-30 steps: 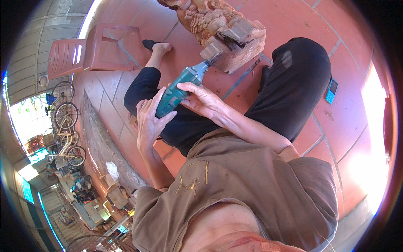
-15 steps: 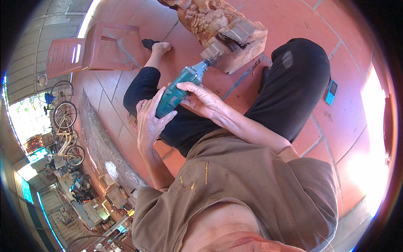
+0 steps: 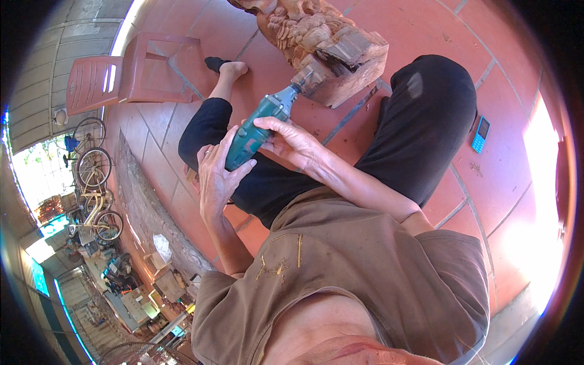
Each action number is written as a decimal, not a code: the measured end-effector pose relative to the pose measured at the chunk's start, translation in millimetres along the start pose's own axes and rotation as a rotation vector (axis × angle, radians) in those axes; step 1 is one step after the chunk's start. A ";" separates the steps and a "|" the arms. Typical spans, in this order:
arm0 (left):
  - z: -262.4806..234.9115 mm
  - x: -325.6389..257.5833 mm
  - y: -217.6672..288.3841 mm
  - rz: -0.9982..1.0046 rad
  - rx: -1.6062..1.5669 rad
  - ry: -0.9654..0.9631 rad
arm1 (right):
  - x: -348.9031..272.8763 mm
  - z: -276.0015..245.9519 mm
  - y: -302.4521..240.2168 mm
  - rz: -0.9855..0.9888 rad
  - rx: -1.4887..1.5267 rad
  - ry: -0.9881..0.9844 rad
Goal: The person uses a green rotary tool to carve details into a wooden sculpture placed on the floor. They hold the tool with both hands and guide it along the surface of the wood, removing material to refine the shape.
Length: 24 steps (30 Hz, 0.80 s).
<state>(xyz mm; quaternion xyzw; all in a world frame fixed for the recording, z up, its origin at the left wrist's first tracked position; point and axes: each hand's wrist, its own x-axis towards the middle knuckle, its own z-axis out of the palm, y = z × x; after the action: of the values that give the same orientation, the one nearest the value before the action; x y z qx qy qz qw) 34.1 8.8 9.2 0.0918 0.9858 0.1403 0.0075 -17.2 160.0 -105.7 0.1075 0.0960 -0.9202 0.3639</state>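
Note:
A green die grinder [image 3: 254, 137] with a grey metal nose lies tilted across my lap, held by both hands. My left hand [image 3: 217, 170] is closed around its rear end, thumb along the near side. My right hand [image 3: 293, 143] grips the middle of the body, thumb on top and fingers underneath, partly hidden. The nose points up and right at a carved wooden block [image 3: 316, 45], which has a figured relief and a rough, split near end. Whether the bit touches the wood, I cannot tell.
A reddish plastic chair [image 3: 159, 70] stands at the far left on the tiled floor [image 3: 420, 30]. A blue keypad phone [image 3: 480, 135] lies right of my knee. Bicycles [image 3: 94, 167] and cluttered workbench items [image 3: 128, 292] are along the left, beyond a long rough timber [image 3: 159, 213].
The grinder's nose has tipped slightly left and down, drawing back a little from the block. Both hands keep their hold; the block looks unmoved.

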 end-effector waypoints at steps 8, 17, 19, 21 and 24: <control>2.0 0.2 -1.4 -0.011 0.004 0.001 | -0.5 4.8 -2.4 0.002 0.013 0.011; 0.6 1.2 -1.1 -0.004 0.001 -0.003 | 3.5 0.4 0.1 0.004 0.027 0.002; 0.8 1.2 -1.0 0.005 -0.007 0.002 | 4.2 -2.1 1.5 0.003 0.020 -0.003; -2.2 2.6 0.5 0.013 -0.012 0.000 | 3.7 -1.6 2.2 -0.012 0.018 -0.019; -2.5 2.9 1.2 -0.007 -0.012 -0.023 | 0.1 0.4 1.0 -0.013 0.035 -0.006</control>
<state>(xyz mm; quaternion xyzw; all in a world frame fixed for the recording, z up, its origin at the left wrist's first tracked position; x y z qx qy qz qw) 31.4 9.8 12.0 0.0897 0.9851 0.1451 0.0199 -16.6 159.1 -105.5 0.1103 0.0797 -0.9244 0.3564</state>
